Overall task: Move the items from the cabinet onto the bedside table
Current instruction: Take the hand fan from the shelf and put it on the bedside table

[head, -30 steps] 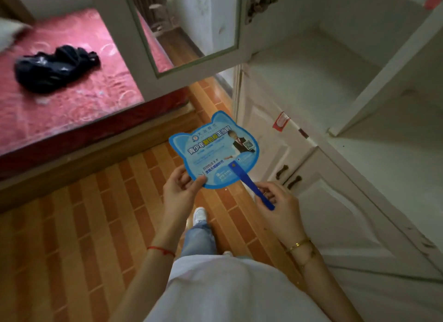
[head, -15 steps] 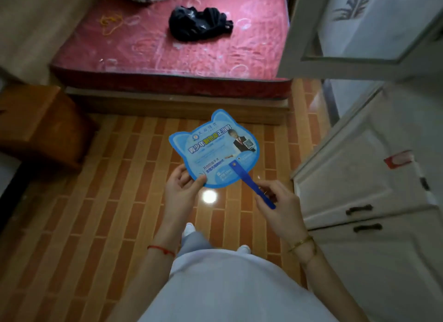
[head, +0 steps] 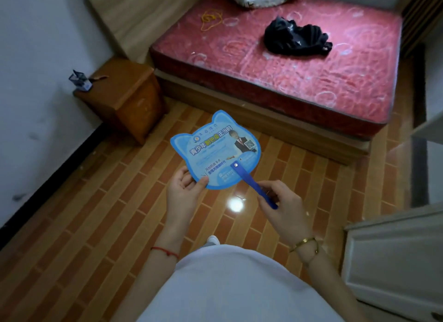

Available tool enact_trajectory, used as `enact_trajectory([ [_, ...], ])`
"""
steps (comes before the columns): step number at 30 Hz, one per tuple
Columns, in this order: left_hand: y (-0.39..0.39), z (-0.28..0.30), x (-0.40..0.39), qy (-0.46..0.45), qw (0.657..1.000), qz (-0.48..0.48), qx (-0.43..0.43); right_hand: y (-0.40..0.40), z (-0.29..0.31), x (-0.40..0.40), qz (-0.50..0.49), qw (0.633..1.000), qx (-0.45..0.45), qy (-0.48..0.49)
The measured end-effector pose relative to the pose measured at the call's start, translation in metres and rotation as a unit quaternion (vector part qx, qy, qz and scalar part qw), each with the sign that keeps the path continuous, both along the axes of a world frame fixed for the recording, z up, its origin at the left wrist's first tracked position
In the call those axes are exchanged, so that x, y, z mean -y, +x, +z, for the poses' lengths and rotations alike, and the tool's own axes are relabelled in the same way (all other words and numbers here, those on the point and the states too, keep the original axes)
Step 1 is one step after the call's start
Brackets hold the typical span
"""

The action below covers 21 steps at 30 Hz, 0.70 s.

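Note:
I hold a blue cat-shaped paper fan [head: 215, 151] flat in front of me over the floor. My left hand [head: 183, 189] pinches the fan's lower left edge. My right hand [head: 280, 201] grips its dark blue handle [head: 254, 186]. The brown wooden bedside table [head: 124, 93] stands at the upper left against the wall, left of the bed. A small dark pen holder [head: 80, 81] and a thin stick-like thing sit on its top. Only a corner of the white cabinet [head: 393, 257] shows at the lower right.
A bed with a red mattress [head: 287, 65] fills the upper middle, with a black garment [head: 296, 38], a yellow cord and a pillow on it. The white wall runs along the left. An open cabinet door edge juts in at the right. Orange tiled floor lies between.
My view has swung left, away from the open cabinet shelves toward the bed and bedside table. The fan stays in both hands with the same grip.

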<state>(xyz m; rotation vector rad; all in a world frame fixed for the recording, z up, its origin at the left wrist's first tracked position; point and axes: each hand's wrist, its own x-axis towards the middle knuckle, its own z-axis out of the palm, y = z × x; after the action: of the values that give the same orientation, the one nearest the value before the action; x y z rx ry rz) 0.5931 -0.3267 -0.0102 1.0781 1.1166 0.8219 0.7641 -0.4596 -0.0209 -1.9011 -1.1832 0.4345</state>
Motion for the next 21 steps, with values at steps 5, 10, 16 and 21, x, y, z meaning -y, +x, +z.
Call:
enact_trajectory([
  [5, -0.032, 0.002, -0.061, 0.01, 1.0, 0.025, -0.002, -0.025, -0.003, -0.075, 0.027, 0.999, -0.004, 0.022],
  [10, -0.053, -0.003, -0.119, 0.003, 0.999, 0.052, -0.008, -0.039, -0.006, -0.142, 0.053, 0.998, -0.005, 0.017],
  [16, -0.057, -0.018, -0.194, -0.007, 0.996, 0.092, -0.011, -0.033, -0.014, -0.231, 0.098, 0.995, 0.0, 0.004],
  [21, -0.045, -0.026, -0.279, -0.014, 0.991, 0.13, 0.006, -0.012, -0.015, -0.332, 0.143, 0.99, 0.015, -0.006],
])
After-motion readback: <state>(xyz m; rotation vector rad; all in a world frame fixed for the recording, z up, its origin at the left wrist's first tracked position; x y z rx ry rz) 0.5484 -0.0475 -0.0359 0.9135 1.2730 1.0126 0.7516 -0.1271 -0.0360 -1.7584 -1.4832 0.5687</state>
